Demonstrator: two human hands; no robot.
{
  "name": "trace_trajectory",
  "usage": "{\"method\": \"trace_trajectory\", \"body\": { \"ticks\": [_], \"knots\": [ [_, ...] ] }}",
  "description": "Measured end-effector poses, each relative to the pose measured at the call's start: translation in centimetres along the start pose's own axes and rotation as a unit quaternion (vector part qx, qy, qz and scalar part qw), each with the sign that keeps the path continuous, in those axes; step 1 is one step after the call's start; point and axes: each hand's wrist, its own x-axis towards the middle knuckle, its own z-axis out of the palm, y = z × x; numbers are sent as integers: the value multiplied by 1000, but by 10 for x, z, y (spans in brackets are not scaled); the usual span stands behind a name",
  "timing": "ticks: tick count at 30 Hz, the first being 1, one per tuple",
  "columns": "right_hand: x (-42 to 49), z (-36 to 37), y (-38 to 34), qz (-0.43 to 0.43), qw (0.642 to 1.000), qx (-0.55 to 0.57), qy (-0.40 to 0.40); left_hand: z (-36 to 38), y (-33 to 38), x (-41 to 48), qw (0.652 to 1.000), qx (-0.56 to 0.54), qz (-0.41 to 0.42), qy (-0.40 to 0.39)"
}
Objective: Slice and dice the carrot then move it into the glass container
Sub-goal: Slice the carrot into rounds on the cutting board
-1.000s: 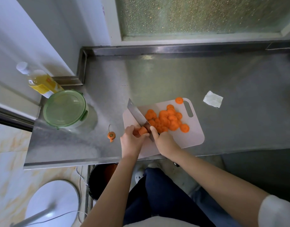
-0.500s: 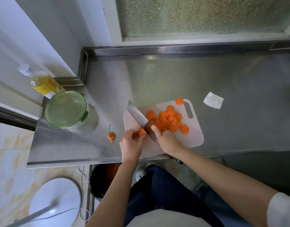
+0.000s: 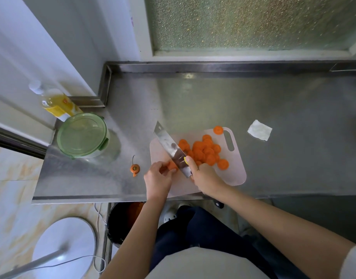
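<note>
Risk: the short orange carrot stub (image 3: 171,165) is nearly gone, and the left hand (image 3: 158,176) pinches it with curled fingertips right against the blade, so a slip could nick them.
Roll: the rounded stub may twist under the cut.
Knife: the right hand (image 3: 205,176) grips the broad shiny steel cleaver (image 3: 169,146), forefinger on its flat.
Slices: flat orange carrot discs (image 3: 205,151) are heaped just beyond the right fingers on the smooth pale pink plastic board (image 3: 236,174).
Container: the round green-lidded glass container (image 3: 82,134) sits well left of the left fingers, closed.
</note>
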Motion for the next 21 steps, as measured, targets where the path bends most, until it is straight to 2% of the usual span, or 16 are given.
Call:
{"method": "trace_trajectory", "body": {
  "ticks": [2,6,11,15,16,21],
  "knots": [
    [0,-2,0,-2,1000,-8,-10,0,1,0,1000,-1,-2,2],
    [-6,-8,-4,-46,995,-49,-80,-1,4,3,1000,5,-27,-11],
    [-17,-15,-10,-66,991,-97,-59,-2,3,4,999,12,-27,-13],
    [-16,-12,-18,-3,995,-94,-15,0,4,4,1000,20,-24,-4],
    [-15,-11,-18,-2,990,-142,-11,0,4,3,1000,17,-25,-3],
    [-3,-6,-29,-18,983,-184,-21,2,4,2,1000,17,-23,6]
  ]
}}
